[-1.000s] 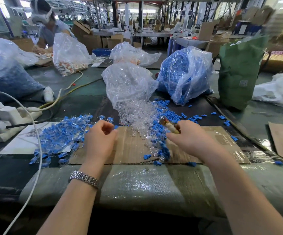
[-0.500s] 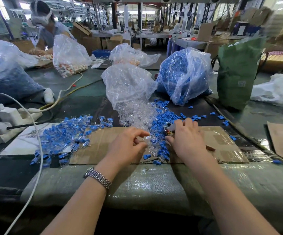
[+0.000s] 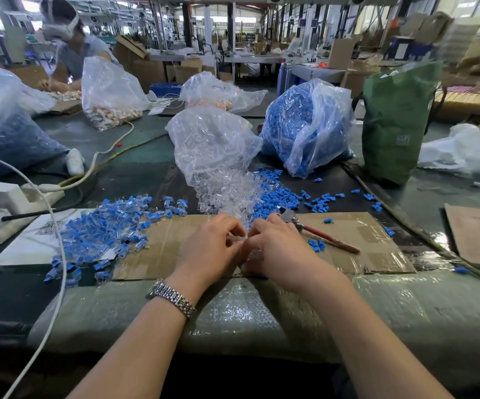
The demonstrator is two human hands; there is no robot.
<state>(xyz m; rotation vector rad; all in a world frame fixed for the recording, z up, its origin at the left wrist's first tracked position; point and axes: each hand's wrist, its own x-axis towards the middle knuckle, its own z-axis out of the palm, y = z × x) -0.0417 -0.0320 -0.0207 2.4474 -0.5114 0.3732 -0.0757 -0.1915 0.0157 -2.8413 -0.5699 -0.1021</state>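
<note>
Pinching a small clear piece [image 3: 244,241] between the curled fingertips of the left hand [image 3: 212,250] and the right hand [image 3: 277,253], low over the cardboard sheet [image 3: 371,243] near the padded table edge [image 3: 261,315]. No telling whether a blue cap already sits inside, with the fingers hiding most of the piece.

Judging by the piles, well short of finished. Off to the left, a spread of joined blue-and-clear pieces [image 3: 103,228], apparently done. Just ahead of the knuckles, a heap of clear pieces [image 3: 227,194] spilling from a clear bag [image 3: 212,145]. Beside that, loose blue caps [image 3: 280,194], and behind them a much fuller bag of blue caps [image 3: 305,125]. Plenty left to join.

Just beside the right hand, on the cardboard, red-handled pliers [image 3: 323,234], held by neither hand. Farther right, a green bag [image 3: 397,119]. Far left, a power strip [image 3: 17,197] and a white cable [image 3: 60,254] trailing over the front edge. Nothing blocking the reach to either heap, only a few stray caps near the pliers.
</note>
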